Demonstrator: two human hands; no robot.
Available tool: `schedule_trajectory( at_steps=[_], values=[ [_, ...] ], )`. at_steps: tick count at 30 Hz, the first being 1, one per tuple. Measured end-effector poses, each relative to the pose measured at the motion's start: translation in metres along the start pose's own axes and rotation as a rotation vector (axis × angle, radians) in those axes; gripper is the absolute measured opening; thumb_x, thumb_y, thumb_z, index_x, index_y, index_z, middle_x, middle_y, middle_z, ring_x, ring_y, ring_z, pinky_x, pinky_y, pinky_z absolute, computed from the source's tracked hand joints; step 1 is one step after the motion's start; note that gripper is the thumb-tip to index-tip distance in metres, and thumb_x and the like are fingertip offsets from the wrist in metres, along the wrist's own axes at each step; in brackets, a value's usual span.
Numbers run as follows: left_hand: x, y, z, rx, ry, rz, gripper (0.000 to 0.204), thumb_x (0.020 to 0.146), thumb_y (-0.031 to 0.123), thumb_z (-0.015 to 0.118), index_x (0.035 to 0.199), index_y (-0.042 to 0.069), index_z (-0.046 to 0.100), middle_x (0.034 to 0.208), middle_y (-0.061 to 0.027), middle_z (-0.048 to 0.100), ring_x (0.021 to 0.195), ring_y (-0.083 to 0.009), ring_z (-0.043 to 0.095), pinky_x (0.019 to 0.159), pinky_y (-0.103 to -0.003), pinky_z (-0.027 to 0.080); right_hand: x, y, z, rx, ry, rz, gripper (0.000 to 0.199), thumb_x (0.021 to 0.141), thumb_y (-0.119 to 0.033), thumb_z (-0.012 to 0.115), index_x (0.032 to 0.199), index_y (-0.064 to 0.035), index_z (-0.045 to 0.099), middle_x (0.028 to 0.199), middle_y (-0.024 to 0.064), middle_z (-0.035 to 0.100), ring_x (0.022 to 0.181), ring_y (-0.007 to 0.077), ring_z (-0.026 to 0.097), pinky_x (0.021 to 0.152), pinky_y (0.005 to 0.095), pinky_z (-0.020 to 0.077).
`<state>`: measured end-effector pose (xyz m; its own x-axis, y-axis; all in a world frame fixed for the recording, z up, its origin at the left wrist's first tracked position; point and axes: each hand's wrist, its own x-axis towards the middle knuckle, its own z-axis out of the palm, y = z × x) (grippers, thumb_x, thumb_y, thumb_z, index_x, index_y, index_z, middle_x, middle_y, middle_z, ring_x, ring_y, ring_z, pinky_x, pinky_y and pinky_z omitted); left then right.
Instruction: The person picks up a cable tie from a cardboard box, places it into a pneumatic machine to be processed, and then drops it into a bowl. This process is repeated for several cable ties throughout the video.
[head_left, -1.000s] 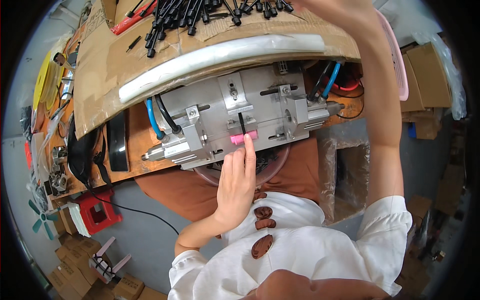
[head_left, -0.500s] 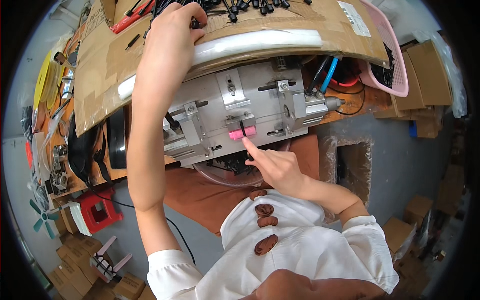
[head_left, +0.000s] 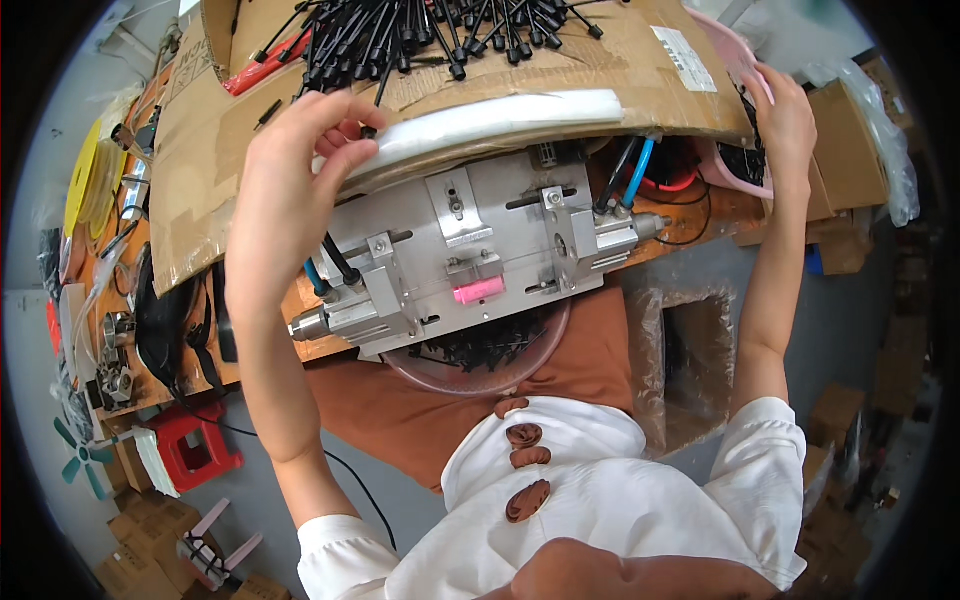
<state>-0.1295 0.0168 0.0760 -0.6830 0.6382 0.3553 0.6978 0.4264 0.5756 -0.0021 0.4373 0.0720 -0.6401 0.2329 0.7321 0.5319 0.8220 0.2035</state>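
My left hand is closed in a pinch over the front edge of the cardboard sheet. The dark tip of a black capped rod shows between its thumb and fingers; the rest is hidden by the hand. Beyond it lies a heap of such black rods on the cardboard. Over at the far right, my right hand reaches into the pink basket, at the black parts inside; its fingertips are partly hidden. Between my arms stands a metal fixture with a bare pink block at its front.
The cardboard sheet with a white foam strip along its edge overhangs the fixture. A clear bowl of black pieces rests at my lap. Blue and black air hoses rise beside the right clamp. A red stool stands at left.
My left hand has drawn back from the heap with a black rod. My right hand has left the pink block for the basket, and the black piece across the block is gone.
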Motion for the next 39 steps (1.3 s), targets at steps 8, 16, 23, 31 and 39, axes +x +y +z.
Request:
schedule_trajectory(
  at_steps=[8, 16, 23, 31, 39],
  values=[
    [-0.025, 0.003, 0.019, 0.055, 0.207, -0.045, 0.016, 0.081, -0.002, 0.063, 0.096, 0.005, 0.062, 0.093, -0.0084, 0.061, 0.077, -0.0216, 0.057, 0.071, -0.031, 0.049, 0.055, -0.213, -0.028, 0.776, -0.031, -0.709, 0.012, 0.080, -0.012, 0.063, 0.088, -0.0032, 0.061, 0.083, 0.0139, 0.063, 0.086, 0.0310, 0.061, 0.073, 0.0400, 0.0498],
    [-0.044, 0.009, 0.029, 0.132, 0.266, 0.019, 0.024, 0.078, -0.006, 0.062, 0.100, 0.004, 0.062, 0.094, -0.0102, 0.061, 0.083, -0.0238, 0.057, 0.072, -0.034, 0.048, 0.069, -0.237, -0.028, 0.859, -0.273, -0.709, 0.012, 0.076, -0.010, 0.068, 0.082, -0.0002, 0.065, 0.084, 0.0143, 0.065, 0.082, 0.0284, 0.064, 0.073, 0.0375, 0.0517],
    [-0.160, 0.057, 0.108, 0.204, 0.121, -0.124, 0.081, 0.065, -0.012, 0.070, 0.140, -0.005, 0.040, 0.098, -0.0119, 0.055, 0.089, -0.0269, 0.049, 0.080, -0.037, 0.043, 0.071, -0.179, -0.031, 1.982, -0.627, -0.207, 0.024, 0.086, -0.010, 0.065, 0.105, 0.0037, 0.058, 0.090, 0.0134, 0.068, 0.067, 0.0103, 0.061, 0.054, 0.0164, 0.0478],
    [-0.147, 0.067, 0.137, 0.353, -0.050, -0.091, 0.072, 0.069, -0.007, 0.058, 0.138, -0.009, 0.037, 0.099, -0.0114, 0.050, 0.087, -0.0243, 0.049, 0.080, -0.033, 0.045, 0.037, -0.123, -0.072, 2.051, -0.281, -0.115, 0.030, 0.090, -0.019, 0.063, 0.111, 0.0011, 0.057, 0.097, 0.0154, 0.068, 0.078, 0.0159, 0.066, 0.053, 0.0205, 0.0495],
    [-0.143, 0.063, 0.117, 0.305, -0.165, -0.075, 0.070, 0.072, -0.006, 0.056, 0.139, -0.009, 0.035, 0.100, -0.0141, 0.050, 0.091, -0.0278, 0.049, 0.084, -0.036, 0.044, -0.103, -0.140, -0.110, 1.535, -0.245, -0.156, 0.032, 0.080, 0.011, 0.061, 0.112, 0.0052, 0.057, 0.092, 0.0163, 0.067, 0.071, 0.0146, 0.059, 0.056, 0.0238, 0.0501]
  ],
)
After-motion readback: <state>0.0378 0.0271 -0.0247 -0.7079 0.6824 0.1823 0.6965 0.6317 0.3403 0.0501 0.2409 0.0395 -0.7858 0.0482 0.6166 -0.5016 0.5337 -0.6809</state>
